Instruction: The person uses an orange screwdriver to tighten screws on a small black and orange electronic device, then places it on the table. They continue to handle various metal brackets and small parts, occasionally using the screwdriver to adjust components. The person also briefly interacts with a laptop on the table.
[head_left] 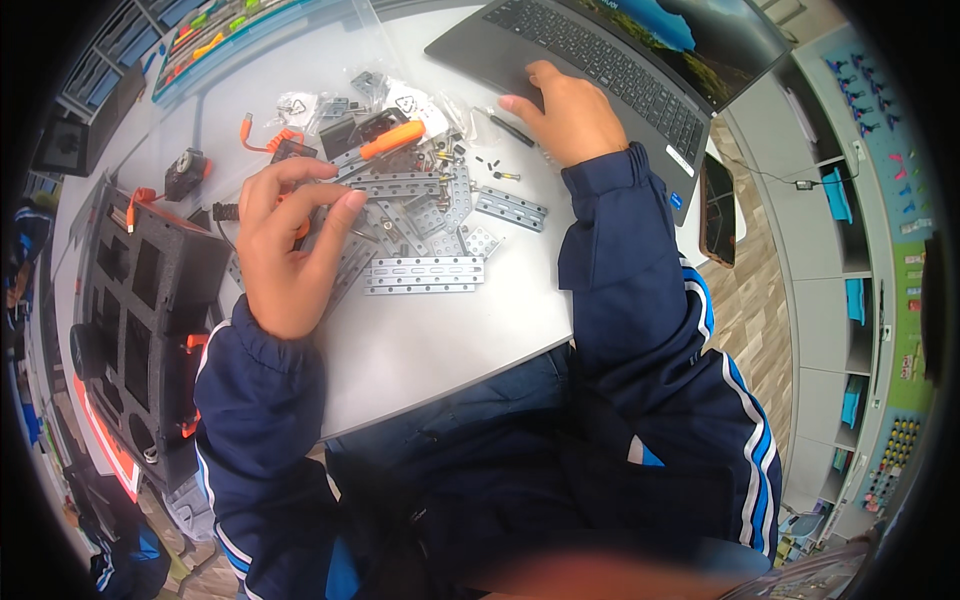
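Note:
My left hand (pixel 290 240) is closed in a pinch, its thumb and fingertips at the end of a grey perforated metal beam (pixel 395 184) over the parts pile. An orange-handled screwdriver (pixel 393 139) lies just beyond the beam. Nearer me are a wide slotted metal channel (pixel 424 275) and, to its right, a shorter channel (pixel 511 208). My right hand (pixel 578 122) rests on the palm rest of an open laptop (pixel 480 48), thumb and index finger apart, holding nothing. Its other fingers are mostly hidden.
A black foam-lined case (pixel 190 262) stands at the left table edge, near a small black motor-like part (pixel 186 174). A clear-sided tray (pixel 225 45) sits at the far left. Loose screws (pixel 508 176) and a black pen-like tool (pixel 512 130) lie mid-table. A phone (pixel 717 212) is right of the laptop.

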